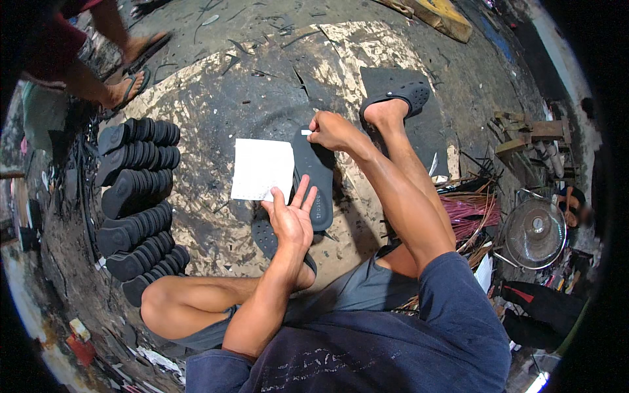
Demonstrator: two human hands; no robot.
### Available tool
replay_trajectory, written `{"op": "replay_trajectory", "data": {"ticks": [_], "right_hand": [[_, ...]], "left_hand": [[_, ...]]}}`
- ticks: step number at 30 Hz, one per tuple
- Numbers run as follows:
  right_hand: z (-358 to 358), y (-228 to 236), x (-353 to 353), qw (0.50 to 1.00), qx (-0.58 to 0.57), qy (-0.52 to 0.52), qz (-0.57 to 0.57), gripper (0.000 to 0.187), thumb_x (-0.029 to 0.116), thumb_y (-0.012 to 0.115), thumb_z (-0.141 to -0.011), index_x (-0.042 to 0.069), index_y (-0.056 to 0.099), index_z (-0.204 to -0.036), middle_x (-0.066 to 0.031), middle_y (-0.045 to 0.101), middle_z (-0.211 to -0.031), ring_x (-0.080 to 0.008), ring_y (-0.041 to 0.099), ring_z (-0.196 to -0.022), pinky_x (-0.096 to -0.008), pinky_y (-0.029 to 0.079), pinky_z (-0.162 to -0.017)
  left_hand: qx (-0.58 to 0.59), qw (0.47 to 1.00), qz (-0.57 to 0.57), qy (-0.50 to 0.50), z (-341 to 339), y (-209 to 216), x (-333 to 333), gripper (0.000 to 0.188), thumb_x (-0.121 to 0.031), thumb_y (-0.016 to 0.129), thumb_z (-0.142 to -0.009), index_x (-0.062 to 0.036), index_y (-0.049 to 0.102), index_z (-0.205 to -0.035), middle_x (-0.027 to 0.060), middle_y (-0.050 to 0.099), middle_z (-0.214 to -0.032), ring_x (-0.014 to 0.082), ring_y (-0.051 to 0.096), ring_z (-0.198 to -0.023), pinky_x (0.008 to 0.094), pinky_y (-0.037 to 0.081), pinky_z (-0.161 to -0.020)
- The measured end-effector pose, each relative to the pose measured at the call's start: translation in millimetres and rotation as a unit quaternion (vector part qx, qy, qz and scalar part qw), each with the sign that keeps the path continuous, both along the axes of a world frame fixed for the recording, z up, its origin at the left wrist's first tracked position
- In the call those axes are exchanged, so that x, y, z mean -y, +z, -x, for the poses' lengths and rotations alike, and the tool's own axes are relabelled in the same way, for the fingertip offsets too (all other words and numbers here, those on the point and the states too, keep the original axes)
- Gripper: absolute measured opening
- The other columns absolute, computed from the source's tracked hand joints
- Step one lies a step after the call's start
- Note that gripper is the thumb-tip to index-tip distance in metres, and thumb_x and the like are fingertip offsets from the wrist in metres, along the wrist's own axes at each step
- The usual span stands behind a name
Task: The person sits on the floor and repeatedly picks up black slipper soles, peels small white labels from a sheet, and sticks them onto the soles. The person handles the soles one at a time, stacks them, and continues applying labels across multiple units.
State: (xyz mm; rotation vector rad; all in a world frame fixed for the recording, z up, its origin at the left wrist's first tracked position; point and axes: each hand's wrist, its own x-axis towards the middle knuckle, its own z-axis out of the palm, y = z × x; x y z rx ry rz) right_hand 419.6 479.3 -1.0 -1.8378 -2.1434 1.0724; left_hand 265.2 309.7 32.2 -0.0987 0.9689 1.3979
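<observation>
My left hand [290, 221] pinches the lower corner of a white sheet [263, 169] between thumb and index finger, its other fingers stretched out. Beside the sheet lies a dark grey shoe sole [311, 167], with raised lettering at its near end. At the sole's far end my right hand [335, 132] is closed, its fingertips on a small white label [306, 132]. Whether that label touches the sole I cannot tell. Part of the sole is covered by my left fingers.
Several rows of stacked dark soles [137, 196] stand on the left. Cardboard [209, 242] covers the floor before me. Another person's sandalled foot [124, 88] is at the far left. A round fan [536, 229] and pink strips [468, 215] lie to the right.
</observation>
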Motion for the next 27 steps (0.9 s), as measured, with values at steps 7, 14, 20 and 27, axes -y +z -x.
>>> {"op": "replay_trajectory", "data": {"ticks": [7,14,20,27], "right_hand": [[-7,-7,-12,0.988,-0.043,-0.023,0.145,0.027,0.019,0.080,-0.081,-0.001,0.067,-0.093,-0.0118,0.069,-0.080,-0.0213,0.065,-0.072,-0.0371,0.051,-0.064],[-9,-21,10,0.997,-0.059,-0.051,-0.015,0.031,0.020,0.079,-0.083,-0.001,0.064,-0.101,-0.0120,0.069,-0.084,-0.0207,0.065,-0.079,-0.0358,0.051,-0.065],[-3,-12,7,0.998,-0.026,-0.047,0.022,0.030,0.018,0.079,-0.083,-0.002,0.067,-0.101,-0.0148,0.072,-0.090,-0.0211,0.067,-0.083,-0.0365,0.052,-0.069],[-6,-13,10,0.995,-0.068,-0.068,0.001,0.033,0.017,0.081,-0.081,-0.001,0.063,-0.101,-0.0116,0.070,-0.089,-0.0198,0.066,-0.083,-0.0351,0.051,-0.071]], "left_hand": [[-0.004,1.000,0.017,0.003,-2,4,-1,0.067,-0.032,0.034,-0.110,-0.0135,-0.012,-0.154,0.0180,0.024,-0.156,0.0452,0.050,-0.132,0.0608,0.047,-0.107],[0.013,1.000,-0.005,-0.004,-2,-5,1,0.061,-0.030,0.035,-0.110,-0.0157,-0.003,-0.155,0.0172,0.027,-0.154,0.0457,0.051,-0.131,0.0617,0.046,-0.108],[0.004,1.000,0.014,0.014,-3,4,0,0.056,-0.030,0.035,-0.110,-0.0148,0.003,-0.154,0.0175,0.028,-0.153,0.0456,0.051,-0.131,0.0615,0.045,-0.108],[0.012,1.000,0.021,0.013,-3,7,-3,0.057,-0.029,0.035,-0.110,-0.0153,0.002,-0.155,0.0145,0.026,-0.155,0.0452,0.051,-0.131,0.0611,0.046,-0.108]]}}
